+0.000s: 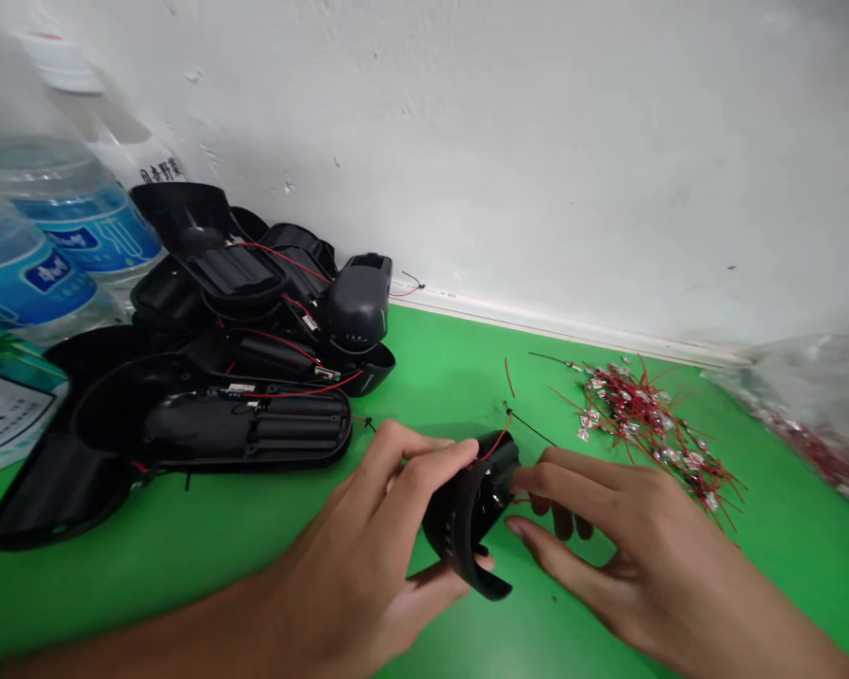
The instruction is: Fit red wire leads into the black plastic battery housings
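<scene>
The left hand is clenched around a small black plastic shell, thumb under its lower rim and fingers over the top, holding it tilted just above the green table. The right hand meets the shell from its right side. Its fingertips touch the rim where a red wire comes out, but I cannot tell whether they pinch anything.

Beyond the shell to its right lies a loose heap of small red-wired parts, with a clear plastic bag of what look like more of them further right. Beyond the shell to its left is a pile of black housings, several already threaded with red wires. Water bottles stand furthest left, against the white wall.

Judging by the two heaps, a fair batch looks wired, this shell is mid-fitting, and many loose parts remain.
</scene>
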### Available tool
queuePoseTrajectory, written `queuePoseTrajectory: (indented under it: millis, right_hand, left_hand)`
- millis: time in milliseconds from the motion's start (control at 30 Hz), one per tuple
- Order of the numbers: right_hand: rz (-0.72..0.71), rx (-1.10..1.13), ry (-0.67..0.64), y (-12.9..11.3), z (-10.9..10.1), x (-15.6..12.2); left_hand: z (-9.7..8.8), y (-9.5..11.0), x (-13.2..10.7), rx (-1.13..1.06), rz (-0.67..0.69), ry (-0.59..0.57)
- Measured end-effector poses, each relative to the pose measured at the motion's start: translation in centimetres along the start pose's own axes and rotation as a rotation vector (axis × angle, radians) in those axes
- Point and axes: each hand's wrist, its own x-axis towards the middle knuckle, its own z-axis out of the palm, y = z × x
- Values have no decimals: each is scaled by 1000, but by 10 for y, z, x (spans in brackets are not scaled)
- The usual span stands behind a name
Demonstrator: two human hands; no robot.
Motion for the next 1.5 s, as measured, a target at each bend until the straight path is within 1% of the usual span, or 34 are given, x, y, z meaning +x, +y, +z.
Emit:
queuePoseTrajectory:
  millis: [67, 100, 200, 233, 267, 333, 433, 567, 633, 733, 867, 933, 967, 1033, 1100, 1167, 1233, 1333, 1433, 1500]
  right_hand:
    - [47, 8, 26, 0, -4, -1]
    - [78, 14, 71, 0, -6, -1]
    - [172, 12, 303, 1, -9, -1]
    - [187, 13, 367, 2, -10, -1]
    - [193, 29, 395, 3, -10, 0]
    - [172, 130, 342, 3, -9, 1]
    - [114, 381, 232, 1, -3, 2]
    - [78, 604, 182, -3, 8, 0]
    - [64, 660, 165, -3, 14, 0]
    - [46, 694, 173, -4, 20, 1]
    - [44, 706, 160, -3, 18, 2]
    - [47, 693, 148, -2, 12, 2]
    - [51, 662, 120, -1, 7, 2]
    - [68, 521, 1, 4, -5, -1]
    - [66, 315, -166, 11, -15, -4]
    - [40, 172, -280, 20, -18, -8]
    - [9, 127, -313, 28, -13, -11]
    - [-20, 94, -312, 34, 0, -12]
    - [-25, 36, -329, 32, 8, -13]
    - [-20, 61, -316, 27, 7, -13]
  left_hand:
    - [0, 0, 0, 0, -12, -1]
    - [1, 0, 0, 1, -16, 7]
    - [2, 0, 1, 2, -44, 30]
    - [2, 0, 1, 3, -55, 31]
    - [2, 0, 1, 7, -65, 34]
    - [2, -1, 1, 17, -85, 40]
    - [2, -1, 2, 40, -106, 30]
    - [2, 0, 4, 70, -123, 15]
    - [1, 0, 4, 76, -129, 12]
    - [-1, 2, 4, 104, -159, -35]
    - [-3, 5, 5, 124, -160, -53]
    - [-2, 4, 5, 132, -168, -49]
    - [-1, 4, 5, 136, -173, -41]
    - [1, 2, 4, 161, -182, -12]
    - [3, 0, 4, 196, -175, 17]
    - [5, -2, 4, 234, -157, 16]
    - [5, -3, 4, 252, -149, 9]
    - [6, -3, 4, 253, -157, 18]
    - [6, -3, 5, 253, -147, 12]
    - [4, -2, 6, 244, -139, -3]
